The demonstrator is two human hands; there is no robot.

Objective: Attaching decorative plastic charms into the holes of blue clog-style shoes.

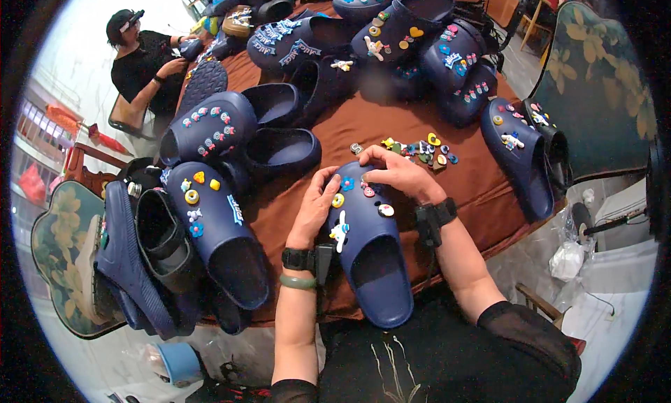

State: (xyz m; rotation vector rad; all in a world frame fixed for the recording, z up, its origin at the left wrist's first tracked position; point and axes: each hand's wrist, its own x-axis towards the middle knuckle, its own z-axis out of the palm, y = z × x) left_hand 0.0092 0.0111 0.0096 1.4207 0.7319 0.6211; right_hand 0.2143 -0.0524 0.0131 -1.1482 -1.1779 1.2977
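A navy blue clog (381, 277) lies before me at the table's near edge, its toe pointing away and its heel toward my body. Along its left side, near the toe, my left hand (316, 206) grips it. My right hand (404, 176) is closed at the toe, thumb on the upper and forefinger curled over the front; whether a small charm sits under these fingertips is hidden. On the upper sit a white figure charm (340, 232), a yellow ring charm (338, 200), a blue flower charm (347, 184) and a round white charm (386, 210).
Loose colourful charms (426, 151) lie in a pile beyond my right hand on the brown tablecloth (461, 200). Decorated navy clogs (210, 193) crowd the left side; others stand at the back and right (516, 151). A person (143, 71) in black works at the far left.
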